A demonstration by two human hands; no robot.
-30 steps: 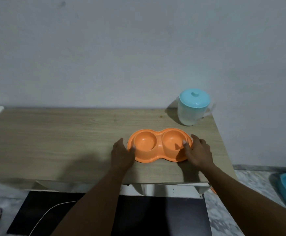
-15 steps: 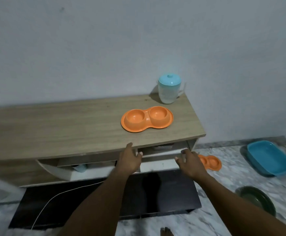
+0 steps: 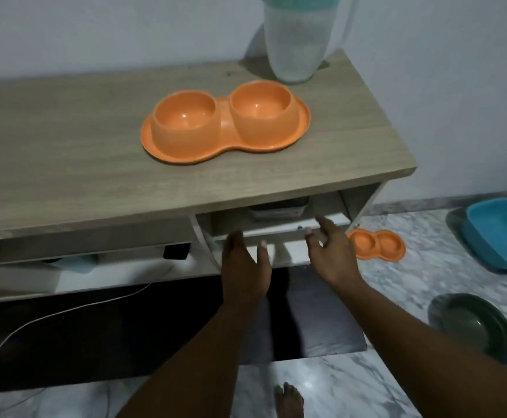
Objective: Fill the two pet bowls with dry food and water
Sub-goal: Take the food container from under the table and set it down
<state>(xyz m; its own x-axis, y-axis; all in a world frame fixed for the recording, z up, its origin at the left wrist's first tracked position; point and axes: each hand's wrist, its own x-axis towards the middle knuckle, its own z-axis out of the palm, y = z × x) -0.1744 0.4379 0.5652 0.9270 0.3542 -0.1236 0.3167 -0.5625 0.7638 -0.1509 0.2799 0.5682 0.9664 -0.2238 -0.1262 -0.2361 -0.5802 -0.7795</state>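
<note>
An orange double pet bowl (image 3: 225, 146) rests on the wooden cabinet top (image 3: 65, 140), both cups empty. Behind it a clear pitcher (image 3: 296, 46) with a teal lid stands against the wall. My left hand (image 3: 244, 265) and my right hand (image 3: 330, 251) are below the cabinet's front edge, fingers spread at the white front of a drawer (image 3: 282, 233) that stands slightly out. Neither hand holds anything. A dark object (image 3: 279, 208) shows inside the drawer opening.
A second orange double bowl (image 3: 377, 244) lies on the marble floor to the right. Near it sit a blue tray (image 3: 502, 233) and a dark green bowl (image 3: 475, 325). A white cable (image 3: 50, 315) crosses the black panel below the cabinet. A bare foot (image 3: 288, 399) shows at the bottom.
Both hands left the orange bowl on the cabinet top and dropped to the drawer front below the edge. The camera has come closer and lower.
</note>
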